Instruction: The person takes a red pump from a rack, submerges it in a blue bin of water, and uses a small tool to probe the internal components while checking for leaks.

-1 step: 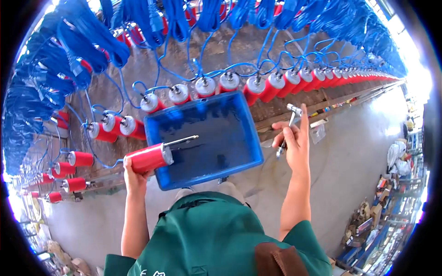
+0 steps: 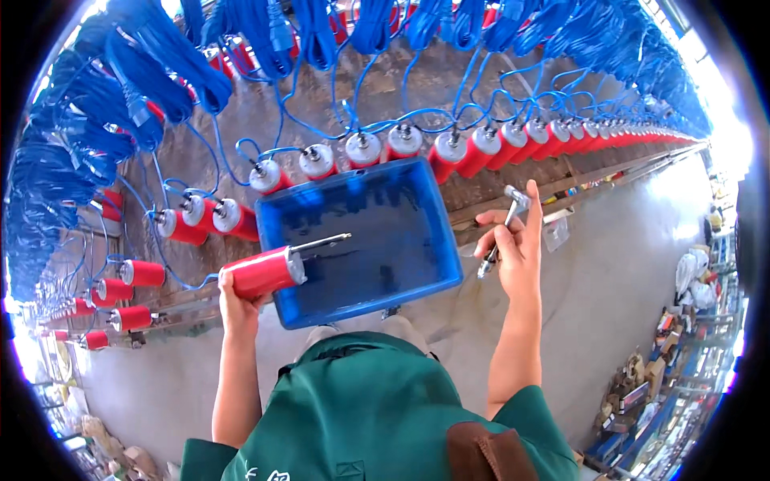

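Note:
My left hand [image 2: 240, 311] is closed around the back end of a red cylinder [image 2: 258, 273]. A blue cable runs from its held end toward the bench, and a thin metal rod [image 2: 321, 243] sticks out of its silver front end. Cylinder and rod extend over a blue plastic tub [image 2: 379, 307] with dark liquid inside. Right of the tub, my right hand [image 2: 520, 260] holds a T-shaped metal tool [image 2: 517, 196], resembling a T-handle wrench, between curled fingers and thumb. Its index finger points forward, and the crosspiece sits beside that fingertip.
A long row of similar red cylinders [image 2: 484, 152] with silver ends lines the wooden bench [image 2: 353, 88]. Bundled blue cables [image 2: 144, 72] hang above and beyond it. Several more cylinders [image 2: 144, 272] lie at left. Boxes and shelving [image 2: 642, 393] stand at the far right, across grey floor.
The whole view shifts very slightly. Both hands keep the same hold and pose, with the cylinder over the tub.

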Tool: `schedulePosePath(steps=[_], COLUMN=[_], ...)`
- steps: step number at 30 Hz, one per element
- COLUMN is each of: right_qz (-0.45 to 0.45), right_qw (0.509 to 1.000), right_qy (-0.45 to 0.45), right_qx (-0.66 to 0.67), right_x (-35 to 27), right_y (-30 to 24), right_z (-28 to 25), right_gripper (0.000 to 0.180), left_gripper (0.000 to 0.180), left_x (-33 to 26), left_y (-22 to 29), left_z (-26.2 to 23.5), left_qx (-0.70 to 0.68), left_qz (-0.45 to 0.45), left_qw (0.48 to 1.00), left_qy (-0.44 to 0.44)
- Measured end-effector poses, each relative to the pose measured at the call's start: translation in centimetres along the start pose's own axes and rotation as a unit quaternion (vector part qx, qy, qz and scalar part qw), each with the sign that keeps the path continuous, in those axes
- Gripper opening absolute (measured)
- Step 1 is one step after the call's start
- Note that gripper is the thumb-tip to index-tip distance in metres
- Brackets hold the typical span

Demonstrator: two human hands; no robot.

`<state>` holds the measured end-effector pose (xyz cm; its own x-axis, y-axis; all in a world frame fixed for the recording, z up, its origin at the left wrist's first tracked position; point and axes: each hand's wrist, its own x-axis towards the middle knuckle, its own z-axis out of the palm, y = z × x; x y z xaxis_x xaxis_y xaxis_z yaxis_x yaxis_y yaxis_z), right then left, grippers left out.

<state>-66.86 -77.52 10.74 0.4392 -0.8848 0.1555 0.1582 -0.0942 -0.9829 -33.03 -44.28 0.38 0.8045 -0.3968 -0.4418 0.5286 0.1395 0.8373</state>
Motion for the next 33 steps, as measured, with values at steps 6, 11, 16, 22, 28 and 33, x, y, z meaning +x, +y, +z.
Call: schedulePosePath(steps=[6, 11, 16, 22, 28, 33], right_qz=[0.039, 0.303, 0.394, 0.395, 0.394, 0.394], right_qw=[0.977, 0.928, 0.887, 0.886, 0.893, 0.895], right_qy=[-0.059, -0.218, -0.231, -0.198, -0.172, -0.171], right_qx=[-0.199, 0.003, 0.068, 0.138, 0.132, 0.123], right_x=[-0.1, 1.8, 2.2, 2.1, 1.7, 1.9], right_y=[0.3, 4.5, 7.9, 9.1, 8.8, 8.6], right_z=[6.9, 11.6, 15.2, 16.7, 17.6, 18.3], right_gripper=[0.013, 0.014, 0.015, 0.014, 0.016, 0.016], left_gripper=[0.055, 0.054, 0.055, 0.058, 0.071, 0.055], left_x=[-0.5, -0.7, -0.8, -0.7, -0.8, -1.0], left_y=[0.6, 0.3, 0.2, 0.4, 0.6, 0.7], left_z=[0.2, 0.3, 0.1, 0.2, 0.3, 0.6], left_qx=[-0.008, -0.023, -0.027, -0.026, -0.019, -0.025], left_qz=[-0.01, -0.009, -0.014, -0.015, -0.026, -0.041], left_qw=[1.0, 1.0, 0.999, 1.0, 0.999, 0.999], left_qy=[0.009, -0.004, -0.013, -0.001, -0.003, 0.016])
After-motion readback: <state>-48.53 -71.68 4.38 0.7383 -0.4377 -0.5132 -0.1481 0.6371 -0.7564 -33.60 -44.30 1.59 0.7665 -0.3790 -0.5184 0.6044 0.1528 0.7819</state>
